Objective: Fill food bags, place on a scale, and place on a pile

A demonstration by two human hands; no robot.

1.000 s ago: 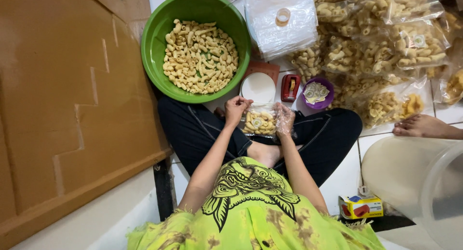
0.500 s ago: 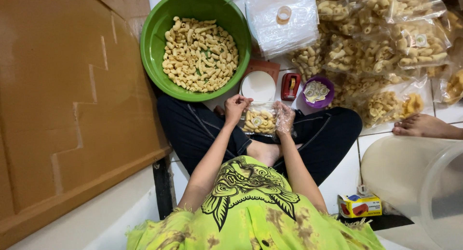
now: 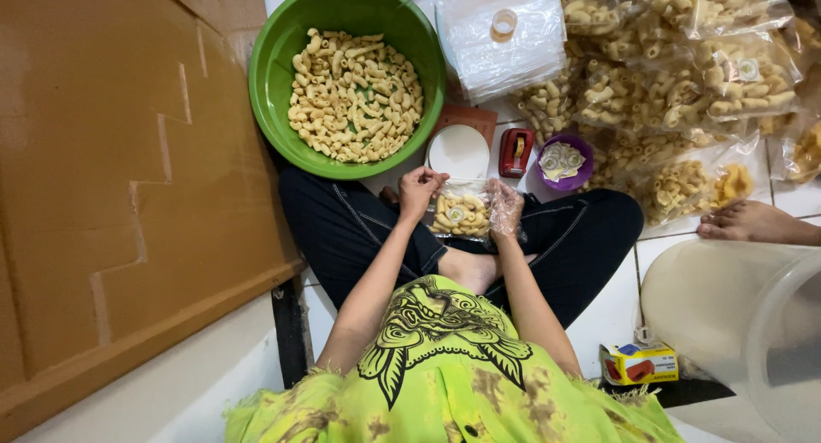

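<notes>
A small clear bag of macaroni snacks is pinched at its upper corners by the left hand and the plastic-gloved right hand, above the lap; sealing appears to be in hand. Just beyond lie a white lid, a red tape dispenser and a green basin; nothing blocks the reach.

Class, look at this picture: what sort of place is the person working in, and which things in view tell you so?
Probably a home floor used for packing snacks by hand. The person sits cross-legged on white floor tiles, a green basin of loose macaroni-shaped snacks stands in front, and filled clear bags lie piled alongside.
</notes>
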